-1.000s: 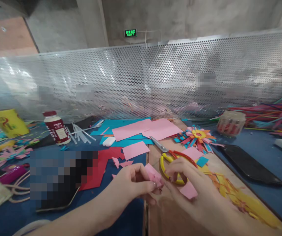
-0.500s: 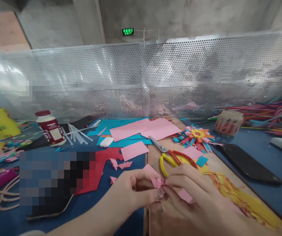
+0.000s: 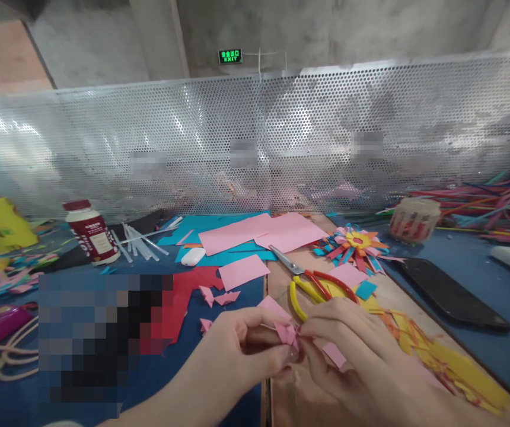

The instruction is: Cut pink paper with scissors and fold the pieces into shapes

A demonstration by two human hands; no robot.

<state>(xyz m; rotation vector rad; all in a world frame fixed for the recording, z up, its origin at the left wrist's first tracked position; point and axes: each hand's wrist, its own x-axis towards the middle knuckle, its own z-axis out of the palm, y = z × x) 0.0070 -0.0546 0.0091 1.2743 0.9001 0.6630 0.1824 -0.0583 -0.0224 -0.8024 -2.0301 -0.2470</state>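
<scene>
A small folded piece of pink paper is pinched between both hands, just above the seam between the tables. My left hand grips its left side with thumb and forefinger. From the right, my right hand holds its other edge with the fingertips, which partly cover it. Similar folded pink pieces lie beyond my left hand. Past my right hand are scissors with red and yellow handles, blades pointing away. A pink paper rectangle lies further back.
Pink sheets rest on blue paper at the back, before a perforated metal screen. A paper flower, a jar and a black phone are at right. A bottle and glue sticks stand left.
The folded pink paper has turned slightly between my fingertips, and more of its folded face shows. Both hands stay in nearly the same place.
</scene>
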